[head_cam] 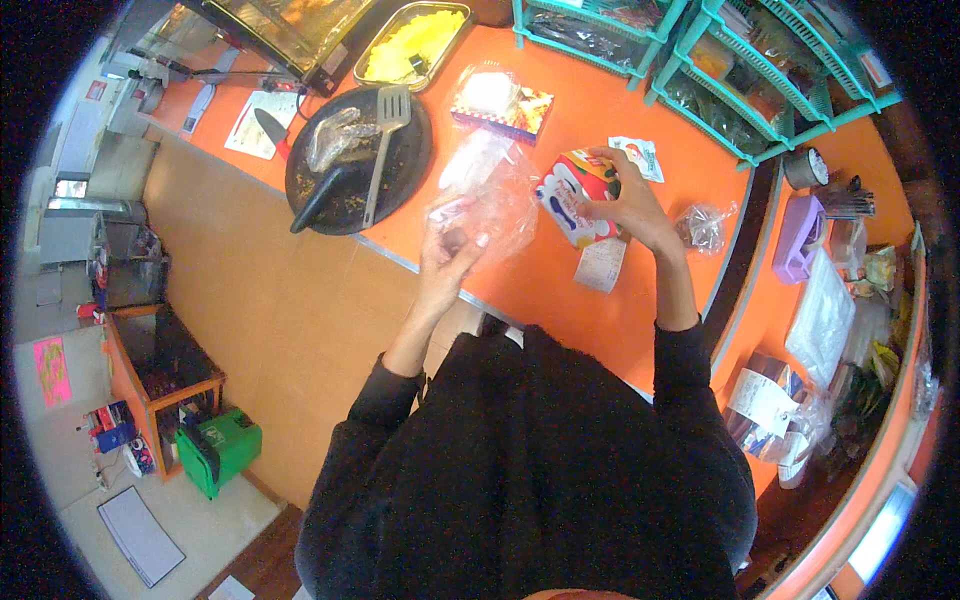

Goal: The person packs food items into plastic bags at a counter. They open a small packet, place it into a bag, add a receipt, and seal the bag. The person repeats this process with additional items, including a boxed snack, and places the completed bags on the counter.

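My left hand point(444, 262) pinches the edge of a thin clear plastic bag point(504, 201), which spreads loosely over the orange counter point(525, 292). To its right, my right hand point(641, 206) grips a colourful printed cardboard box point(562, 196) by its top and side. The box is tilted, and a paper slip point(600, 266) with printing shows below it. Behind the box lies a small white sachet point(646, 161). Beyond the bag, a clear plastic container point(487, 88) with white contents rests on or against a flat printed carton point(529, 124); their contact is unclear.
A round dark pan point(352, 206) at left holds a metal spatula point(394, 112). Near it a red-handled knife point(270, 127) lies over paper. A metal tray of yellow food point(420, 37) stands behind. Teal stacked baskets point(712, 124) and a crumpled clear plastic bag point(703, 229) are at right.
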Motion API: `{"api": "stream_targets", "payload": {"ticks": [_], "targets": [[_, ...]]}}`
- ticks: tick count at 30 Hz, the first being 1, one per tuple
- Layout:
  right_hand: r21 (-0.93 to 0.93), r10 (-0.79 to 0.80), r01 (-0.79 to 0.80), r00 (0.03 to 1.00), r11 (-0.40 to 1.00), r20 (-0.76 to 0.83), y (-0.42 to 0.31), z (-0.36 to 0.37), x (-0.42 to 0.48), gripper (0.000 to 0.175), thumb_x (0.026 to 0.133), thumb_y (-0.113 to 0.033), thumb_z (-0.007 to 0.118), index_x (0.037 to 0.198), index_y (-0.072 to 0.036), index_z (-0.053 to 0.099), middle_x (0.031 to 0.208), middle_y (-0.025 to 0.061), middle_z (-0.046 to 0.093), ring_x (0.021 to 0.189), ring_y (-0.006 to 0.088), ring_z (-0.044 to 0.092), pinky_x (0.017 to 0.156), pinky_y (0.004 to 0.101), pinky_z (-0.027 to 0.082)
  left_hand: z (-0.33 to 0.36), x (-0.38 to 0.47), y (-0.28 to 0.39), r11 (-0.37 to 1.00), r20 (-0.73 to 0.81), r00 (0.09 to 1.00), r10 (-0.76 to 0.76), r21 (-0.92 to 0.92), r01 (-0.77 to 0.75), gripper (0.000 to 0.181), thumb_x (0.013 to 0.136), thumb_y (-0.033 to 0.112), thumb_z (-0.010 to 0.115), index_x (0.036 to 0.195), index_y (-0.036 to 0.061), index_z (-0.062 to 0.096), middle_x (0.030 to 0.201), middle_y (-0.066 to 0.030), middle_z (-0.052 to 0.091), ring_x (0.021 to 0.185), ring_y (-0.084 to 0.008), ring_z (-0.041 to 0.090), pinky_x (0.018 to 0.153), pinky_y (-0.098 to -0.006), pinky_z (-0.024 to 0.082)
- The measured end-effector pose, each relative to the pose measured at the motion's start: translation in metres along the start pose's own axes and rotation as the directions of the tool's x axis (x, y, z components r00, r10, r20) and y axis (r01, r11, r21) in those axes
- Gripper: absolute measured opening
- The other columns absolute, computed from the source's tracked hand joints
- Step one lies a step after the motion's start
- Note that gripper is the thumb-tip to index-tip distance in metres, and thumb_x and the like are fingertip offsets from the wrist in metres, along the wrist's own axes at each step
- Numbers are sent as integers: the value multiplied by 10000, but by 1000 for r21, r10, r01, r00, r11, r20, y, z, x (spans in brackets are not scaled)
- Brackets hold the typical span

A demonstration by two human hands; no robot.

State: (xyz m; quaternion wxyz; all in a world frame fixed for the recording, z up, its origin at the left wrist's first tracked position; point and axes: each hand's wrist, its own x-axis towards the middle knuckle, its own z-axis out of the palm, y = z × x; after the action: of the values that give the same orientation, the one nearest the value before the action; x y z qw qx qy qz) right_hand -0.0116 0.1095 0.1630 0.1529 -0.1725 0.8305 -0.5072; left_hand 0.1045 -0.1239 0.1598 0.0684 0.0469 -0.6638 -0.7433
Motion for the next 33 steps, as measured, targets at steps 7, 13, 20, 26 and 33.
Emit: {"api": "stream_targets", "payload": {"ticks": [7,13,20,26,33], "targets": [[811,-79,-222,947,540,312,-18,107,10,516,725,-235,617,1158,-50,406,1063,51,487,981,148,470,812,287,402,24,-30,-7,968,129,965,226,82,-238,445,699,73,643,1099,33,452,1049,-57,444,947,-148,424,796,-269,358],[790,-577,-443,804,-424,141,-21,186,-4,541,760,-234,569,1209,-54,329,1145,82,421,1023,195,444,846,310,385,25,-38,10,993,150,984,93,-82,-82,457,678,58,651,1091,33,458,963,-21,414,926,-144,415,808,-254,339],[565,45,-148,980,811,192,35,164,3,353,764,-234,555,1029,-34,434,959,100,485,868,214,504,753,311,417,-15,-39,42,781,141,987,80,-624,26,448,732,123,612,1127,67,407,930,-5,443,680,-81,426,560,-204,364],[-428,65,-46,997,903,30,48,147,-3,243,767,-235,543,874,-17,525,800,115,540,735,231,555,674,313,443,-2,-14,11,935,59,986,-157,-313,167,349,774,144,591,1089,76,457,868,18,480,641,-61,429,555,-192,357],[-396,-51,-209,831,894,-554,50,10,56,262,769,-268,541,790,-14,602,760,169,606,725,255,611,644,343,467,-22,-5,13,956,64,962,-264,-117,270,184,778,129,581,945,71,530,785,14,511,598,-65,445,525,-199,357]]}}
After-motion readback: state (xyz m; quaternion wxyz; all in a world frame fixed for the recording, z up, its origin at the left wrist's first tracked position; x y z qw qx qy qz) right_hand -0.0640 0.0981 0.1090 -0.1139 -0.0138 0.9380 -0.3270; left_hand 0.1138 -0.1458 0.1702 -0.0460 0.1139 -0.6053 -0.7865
